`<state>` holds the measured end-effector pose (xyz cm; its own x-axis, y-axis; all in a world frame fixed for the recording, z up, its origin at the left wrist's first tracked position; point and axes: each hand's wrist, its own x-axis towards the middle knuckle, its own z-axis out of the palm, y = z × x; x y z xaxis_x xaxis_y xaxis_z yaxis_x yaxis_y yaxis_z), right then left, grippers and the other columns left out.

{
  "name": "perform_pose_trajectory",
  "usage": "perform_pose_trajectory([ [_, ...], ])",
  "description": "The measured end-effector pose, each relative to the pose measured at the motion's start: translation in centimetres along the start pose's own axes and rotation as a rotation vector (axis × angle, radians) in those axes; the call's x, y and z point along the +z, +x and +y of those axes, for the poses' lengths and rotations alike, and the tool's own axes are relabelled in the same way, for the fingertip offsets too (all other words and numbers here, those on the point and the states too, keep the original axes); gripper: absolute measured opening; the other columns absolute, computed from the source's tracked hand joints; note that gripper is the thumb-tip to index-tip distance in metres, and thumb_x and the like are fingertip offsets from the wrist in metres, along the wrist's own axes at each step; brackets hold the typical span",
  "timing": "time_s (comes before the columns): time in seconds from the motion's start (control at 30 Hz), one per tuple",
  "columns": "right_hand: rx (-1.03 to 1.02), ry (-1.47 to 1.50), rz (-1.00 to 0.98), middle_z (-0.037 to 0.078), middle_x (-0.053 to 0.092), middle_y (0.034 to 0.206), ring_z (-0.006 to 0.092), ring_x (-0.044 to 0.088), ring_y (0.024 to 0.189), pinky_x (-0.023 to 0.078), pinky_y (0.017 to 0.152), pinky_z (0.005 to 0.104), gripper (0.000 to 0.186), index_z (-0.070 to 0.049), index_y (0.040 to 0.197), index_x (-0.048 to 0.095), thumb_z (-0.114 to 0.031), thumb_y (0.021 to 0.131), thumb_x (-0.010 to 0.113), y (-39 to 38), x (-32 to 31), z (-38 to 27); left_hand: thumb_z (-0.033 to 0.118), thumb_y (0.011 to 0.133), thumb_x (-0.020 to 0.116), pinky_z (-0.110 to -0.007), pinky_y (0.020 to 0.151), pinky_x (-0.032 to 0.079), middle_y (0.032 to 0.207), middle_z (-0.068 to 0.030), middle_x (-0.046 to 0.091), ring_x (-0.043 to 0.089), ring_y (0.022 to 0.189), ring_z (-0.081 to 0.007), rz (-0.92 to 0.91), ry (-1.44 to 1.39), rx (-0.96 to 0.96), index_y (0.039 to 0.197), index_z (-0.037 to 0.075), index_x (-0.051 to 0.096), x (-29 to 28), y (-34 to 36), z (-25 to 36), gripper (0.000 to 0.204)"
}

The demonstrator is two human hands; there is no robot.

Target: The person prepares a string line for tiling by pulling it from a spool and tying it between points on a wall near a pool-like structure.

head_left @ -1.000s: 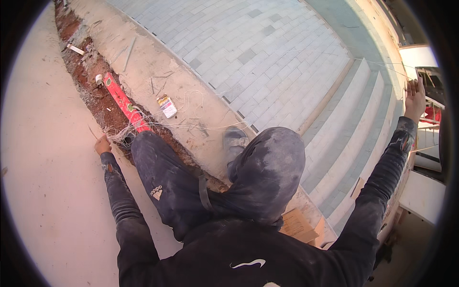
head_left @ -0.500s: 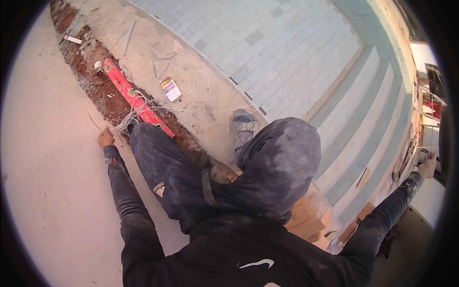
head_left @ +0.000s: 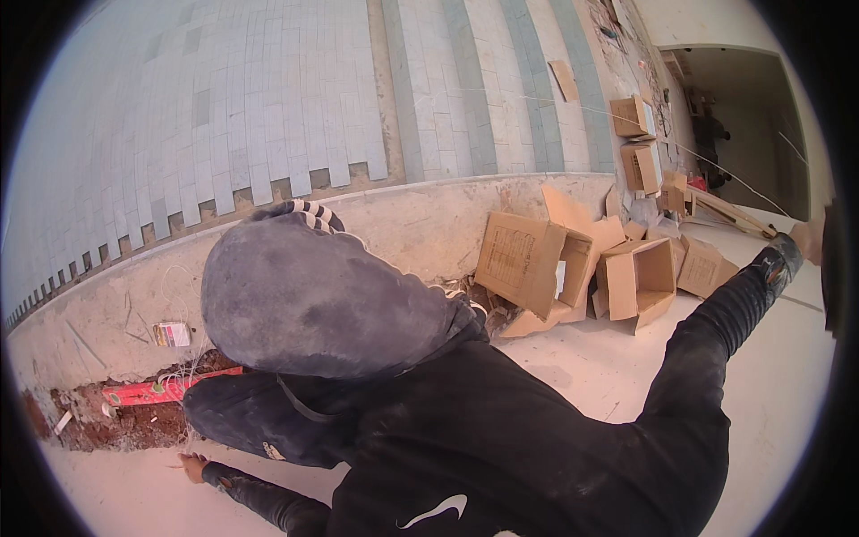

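Note:
At the lower left, my left hand (head_left: 192,466) is low over the pale floor beside the trench, its fingers closed on thin white string. A loose tangle of the string (head_left: 183,387) lies just beyond it, over a red spirit level (head_left: 148,393) partly hidden by my knee. My right arm stretches far out to the right. At the rim of the picture, my right hand (head_left: 810,240) is partly cut off by darkness. A taut strand of white string (head_left: 698,159) slants down to it, and its fingers look closed there.
Opened cardboard boxes (head_left: 519,262) stand in front of my right arm, with smaller cartons (head_left: 632,116) beyond. A concrete ledge (head_left: 412,208) borders the grey-tiled lower floor (head_left: 259,107) and pale steps (head_left: 447,116). A small packet (head_left: 172,335) lies by the soil trench (head_left: 134,428).
The view has swung to the right, bringing the boxes and doorway into sight. The level and tangle now appear lower left. My arms remain spread wide.

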<state>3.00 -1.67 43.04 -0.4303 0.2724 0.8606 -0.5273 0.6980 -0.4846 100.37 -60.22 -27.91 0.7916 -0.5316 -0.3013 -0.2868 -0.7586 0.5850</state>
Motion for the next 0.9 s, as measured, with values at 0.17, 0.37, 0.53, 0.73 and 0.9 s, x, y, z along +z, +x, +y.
perform_pose_trajectory([
  [0.17, 0.127, 0.044, -0.288, -0.008, 0.040, 0.058, 0.0015, 0.031, 0.048, 0.021, 0.044, 0.0194, 0.018, 0.001, 0.098, 0.068, -0.012, 0.093, 0.057, -8.5, -2.6, 0.3, 0.022, 0.086, 0.070, -0.027, 0.049, 0.044, 0.076, -0.0082, 0.065, 0.059, 0.059, -0.0140, -0.026, -0.217, 0.134, 0.092, -0.001, 0.067, 3.2, 0.9, 1.5, 0.023],
  [0.37, 0.115, -0.204, -2.233, 0.010, 0.067, 0.072, 0.0191, 0.061, 0.065, 0.046, 0.061, 0.0335, 0.025, 0.004, 0.097, 0.066, -0.013, 0.079, 0.063, -61.6, 4.7, 1.4, 0.028, 0.091, 0.067, -0.025, 0.061, 0.047, 0.078, 0.0021, 0.059, 0.055, 0.069, -0.0084, -0.209, -0.512, 0.373, 0.091, 0.010, 0.062, -0.5, -4.5, 10.4, 0.019],
  [0.53, -0.337, -0.551, -2.918, 0.012, 0.066, 0.090, 0.0220, 0.061, 0.085, 0.046, 0.077, 0.0352, 0.030, -0.002, 0.105, 0.066, -0.021, 0.081, 0.066, -74.1, 4.5, -1.0, 0.024, 0.096, 0.058, -0.030, 0.080, 0.047, 0.093, -0.0004, 0.061, 0.058, 0.086, -0.0117, -0.359, -0.691, 0.502, 0.101, 0.008, 0.060, -9.6, -7.1, 11.7, 0.017],
  [0.73, -0.229, 0.168, -2.297, 0.014, 0.065, 0.104, 0.0272, 0.061, 0.101, 0.046, 0.090, 0.0389, 0.033, -0.007, 0.109, 0.066, -0.025, 0.082, 0.068, -84.2, 18.3, -14.6, 0.026, 0.102, 0.043, -0.037, 0.098, 0.040, 0.116, -0.0078, 0.063, 0.056, 0.106, -0.0177, -0.488, -1.000, 0.515, 0.113, 0.005, 0.059, -12.8, -11.8, 11.7, 0.028],
  [0.9, -0.876, 0.766, -1.801, 0.011, 0.063, 0.089, 0.0289, 0.059, 0.091, 0.045, 0.085, 0.0404, 0.024, -0.008, 0.097, 0.067, -0.022, 0.078, 0.071, -93.1, 17.2, -23.2, 0.030, 0.102, 0.043, -0.041, 0.098, 0.041, 0.117, -0.0108, 0.063, 0.057, 0.108, -0.0215, -0.547, -1.179, 0.504, 0.114, 0.003, 0.059, -10.0, -14.7, 13.3, 0.034],
])
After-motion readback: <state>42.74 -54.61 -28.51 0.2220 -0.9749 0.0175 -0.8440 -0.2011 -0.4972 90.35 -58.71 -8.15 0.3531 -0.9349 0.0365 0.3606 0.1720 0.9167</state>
